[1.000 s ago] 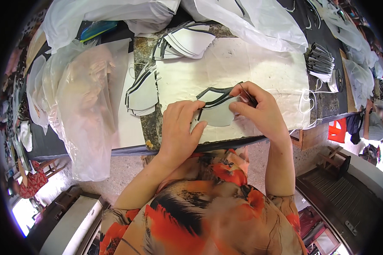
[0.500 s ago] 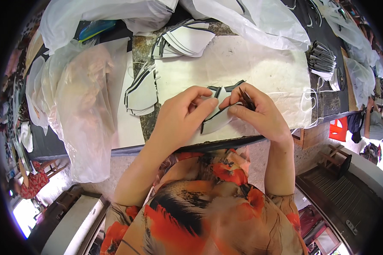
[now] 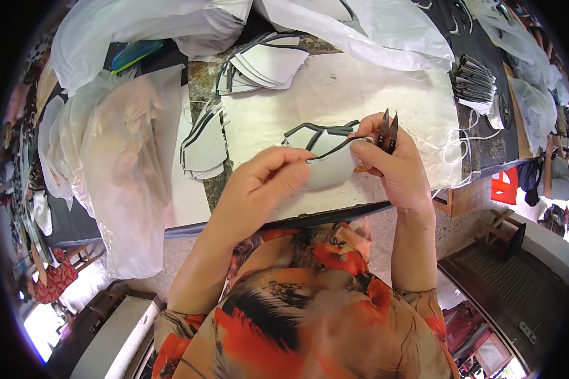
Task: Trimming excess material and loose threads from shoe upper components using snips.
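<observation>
Panel (image 3: 330,173), white and dark-edged, lies toward six o'clock over the pale sheet (image 3: 392,91), probably light, flexible and best gripped by its rim, with left hand (image 3: 259,188) pinching at nine o'clock and right hand (image 3: 395,165), holding snips (image 3: 389,135), at two.

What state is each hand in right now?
Left hand: closed, pinching a black-edged white panel.
Right hand: closed, holding thread snips and pinching the panel's other end.

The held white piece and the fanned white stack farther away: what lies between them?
In the head view, other black-edged white pieces lie just beyond the held piece, then bare pale sheet up to the stack.
</observation>
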`<state>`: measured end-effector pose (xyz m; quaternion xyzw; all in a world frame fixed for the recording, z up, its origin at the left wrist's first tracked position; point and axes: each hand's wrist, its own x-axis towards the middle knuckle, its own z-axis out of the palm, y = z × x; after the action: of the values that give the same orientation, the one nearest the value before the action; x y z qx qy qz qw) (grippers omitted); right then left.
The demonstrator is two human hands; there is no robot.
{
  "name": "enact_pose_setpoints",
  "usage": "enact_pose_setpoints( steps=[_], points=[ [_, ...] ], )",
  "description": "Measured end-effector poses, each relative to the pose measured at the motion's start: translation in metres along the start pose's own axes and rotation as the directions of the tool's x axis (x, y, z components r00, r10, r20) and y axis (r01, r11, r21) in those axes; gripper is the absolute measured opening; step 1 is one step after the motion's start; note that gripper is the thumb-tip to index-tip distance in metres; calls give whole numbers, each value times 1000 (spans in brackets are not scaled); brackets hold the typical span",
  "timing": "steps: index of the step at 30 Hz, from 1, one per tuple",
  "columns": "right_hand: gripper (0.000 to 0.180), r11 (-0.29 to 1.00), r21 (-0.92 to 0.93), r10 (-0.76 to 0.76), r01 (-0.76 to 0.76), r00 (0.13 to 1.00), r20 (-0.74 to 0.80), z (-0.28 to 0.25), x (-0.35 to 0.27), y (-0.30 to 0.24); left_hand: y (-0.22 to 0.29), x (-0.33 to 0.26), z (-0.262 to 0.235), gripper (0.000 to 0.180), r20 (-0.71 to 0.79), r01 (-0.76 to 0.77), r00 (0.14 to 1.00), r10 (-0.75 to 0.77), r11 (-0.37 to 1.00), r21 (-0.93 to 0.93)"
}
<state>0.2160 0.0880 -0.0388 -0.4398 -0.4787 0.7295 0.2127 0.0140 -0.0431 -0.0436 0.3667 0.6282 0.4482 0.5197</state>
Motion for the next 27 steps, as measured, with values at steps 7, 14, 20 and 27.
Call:
enact_pose_setpoints(
  steps=[7,14,20,27],
  points=[
    [35,970,-209,-127,126,992,10,4,-1,1,-11,-1,-4,27,104,207,978,-183,921,-330],
    [27,780,-531,-285,331,943,170,12,-3,-7,-11,2,1,26,104,201,978,-180,946,-254],
    [21,784,-490,-267,382,919,289,10,-1,-1,2,12,2,20,210,313,934,-290,946,-88],
    [12,837,-424,-259,347,932,251,3,2,7,-7,14,5,25,142,185,976,-165,973,-136]
  ],
)
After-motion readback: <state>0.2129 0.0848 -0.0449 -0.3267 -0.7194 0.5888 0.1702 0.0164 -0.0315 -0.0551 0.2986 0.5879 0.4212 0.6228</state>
